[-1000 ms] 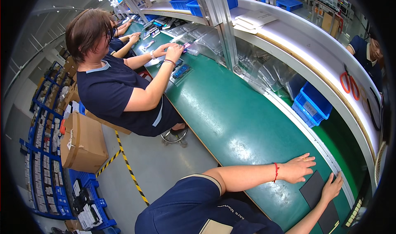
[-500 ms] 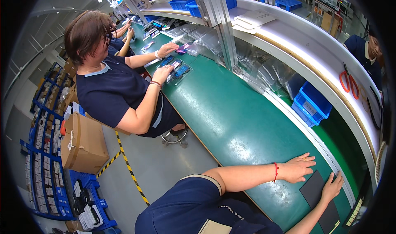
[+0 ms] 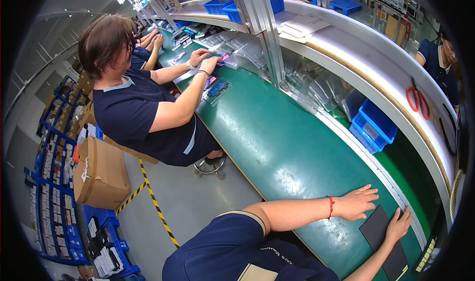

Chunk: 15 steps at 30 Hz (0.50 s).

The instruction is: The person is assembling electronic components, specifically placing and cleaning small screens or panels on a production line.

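My left hand (image 3: 356, 203), with a red string bracelet on its wrist, lies flat on the green table, fingers spread. Beside its fingers begins a dark grey flat sheet or panel (image 3: 373, 226), which extends toward the lower edge, partly covered by my right forearm. At the sheet's right side rests my right hand (image 3: 398, 225), its fingers stretched toward the metal rail along the table's far edge. Nothing shows in either hand. A strip of small pale yellow pieces (image 3: 425, 255) sits at the lower right, near the right hand.
The green table (image 3: 247, 127) runs to the far left, where a co-worker (image 3: 148, 98) handles small parts. Past the rail stands a blue bin (image 3: 373, 125). A raised white shelf (image 3: 346, 43) holds red-handled scissors (image 3: 418, 102). A metal post (image 3: 262, 33) rises beside clear plastic trays (image 3: 321, 90).
The co-worker's nearer hand has moved from the blue parts to the pink item farther along, beside the other hand. My own hands have stayed in place.
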Tool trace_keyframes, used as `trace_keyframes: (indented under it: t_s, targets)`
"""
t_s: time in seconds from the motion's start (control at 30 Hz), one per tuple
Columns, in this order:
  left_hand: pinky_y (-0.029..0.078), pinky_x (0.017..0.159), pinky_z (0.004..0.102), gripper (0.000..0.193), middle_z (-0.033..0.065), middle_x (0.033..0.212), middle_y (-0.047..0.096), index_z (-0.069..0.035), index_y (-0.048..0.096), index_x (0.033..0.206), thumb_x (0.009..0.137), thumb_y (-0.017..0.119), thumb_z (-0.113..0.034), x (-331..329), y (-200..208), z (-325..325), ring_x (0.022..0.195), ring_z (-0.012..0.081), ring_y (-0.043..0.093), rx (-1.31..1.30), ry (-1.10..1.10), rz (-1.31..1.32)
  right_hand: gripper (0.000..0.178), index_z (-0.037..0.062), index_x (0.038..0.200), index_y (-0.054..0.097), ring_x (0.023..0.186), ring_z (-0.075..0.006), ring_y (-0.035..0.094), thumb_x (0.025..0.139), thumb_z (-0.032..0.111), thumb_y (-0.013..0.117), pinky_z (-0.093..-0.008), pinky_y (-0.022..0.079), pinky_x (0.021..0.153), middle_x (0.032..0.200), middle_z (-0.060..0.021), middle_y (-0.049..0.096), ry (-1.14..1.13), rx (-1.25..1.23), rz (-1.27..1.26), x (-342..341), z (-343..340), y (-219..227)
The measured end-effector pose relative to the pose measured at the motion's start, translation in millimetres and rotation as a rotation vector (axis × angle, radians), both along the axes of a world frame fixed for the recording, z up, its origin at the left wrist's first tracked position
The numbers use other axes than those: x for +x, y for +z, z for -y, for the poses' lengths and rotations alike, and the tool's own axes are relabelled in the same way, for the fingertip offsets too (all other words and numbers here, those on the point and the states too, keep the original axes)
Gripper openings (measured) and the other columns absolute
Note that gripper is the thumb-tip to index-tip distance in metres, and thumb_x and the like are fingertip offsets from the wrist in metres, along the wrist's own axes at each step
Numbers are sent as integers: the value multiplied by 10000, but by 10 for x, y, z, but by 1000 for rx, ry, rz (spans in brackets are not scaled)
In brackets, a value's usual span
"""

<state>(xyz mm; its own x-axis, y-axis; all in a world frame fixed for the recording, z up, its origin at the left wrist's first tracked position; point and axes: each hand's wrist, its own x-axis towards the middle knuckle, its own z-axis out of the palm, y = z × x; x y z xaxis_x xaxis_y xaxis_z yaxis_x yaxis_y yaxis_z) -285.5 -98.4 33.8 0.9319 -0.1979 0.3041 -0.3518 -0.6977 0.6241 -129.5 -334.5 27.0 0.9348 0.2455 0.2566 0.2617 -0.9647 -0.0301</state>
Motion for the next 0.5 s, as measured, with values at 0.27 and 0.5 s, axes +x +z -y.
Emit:
trace_keyframes:
  t_s: [0.27, 0.5]
  targets:
    - [122, 1198, 483, 402, 191, 1431, 424, -45, 628, 1153, 821, 701, -260, -6, 22, -8, 1430, 337, 246, -12, -3, -4, 513, 116, 1385, 463, 1317, -378, 405, 982, 434, 469, -495, 342, 1048, 1401, -224, 446, 12, 7, 1, 24, 20, -28]
    - [124, 1197, 482, 404, 194, 1431, 421, -42, 626, 1155, 820, 704, -254, -8, 34, -10, 1430, 340, 245, -9, -13, -13, 514, 113, 1387, 460, 1315, -380, 405, 983, 431, 466, -493, 346, 1044, 1402, -230, 443, 8, 3, 8, 22, 19, -29]
